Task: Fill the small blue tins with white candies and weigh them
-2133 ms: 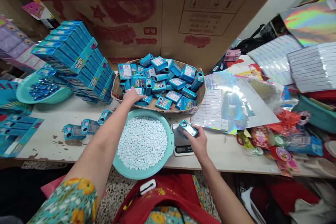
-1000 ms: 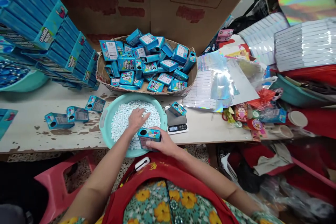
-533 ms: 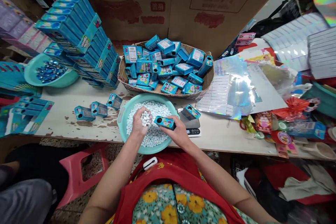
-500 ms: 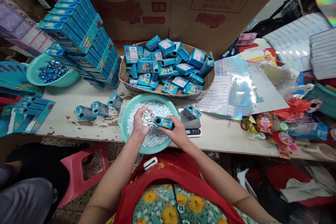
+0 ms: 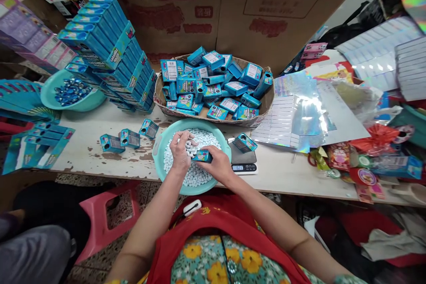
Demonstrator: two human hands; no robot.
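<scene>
White candies (image 5: 196,178) fill much of a mint-green basin (image 5: 159,165) in front of me. Over the basin my left hand (image 5: 181,150) is curled around a handful of these candies. My right hand (image 5: 218,164) grips a small blue candy box (image 5: 202,155), its end turned toward the left hand. Hand and box meet closely, and the box's opening is hidden by the left fingers. Right of the basin, another blue box (image 5: 245,143) lies on a digital scale (image 5: 244,167) with a lit display.
A cardboard tray (image 5: 213,120) heaped with blue boxes stands behind the basin. Stacked blue boxes (image 5: 116,57) and a basin of blue-wrapped candies (image 5: 75,105) are at left, near several loose boxes (image 5: 130,138). Shiny sticker sheets (image 5: 282,120) lie right. A pink stool (image 5: 96,226) stands below, beside a seated person.
My left hand has turned over from palm-up to fingers curled down against the box. The right hand has brought the box slightly left and tilted its open end toward the candies.
</scene>
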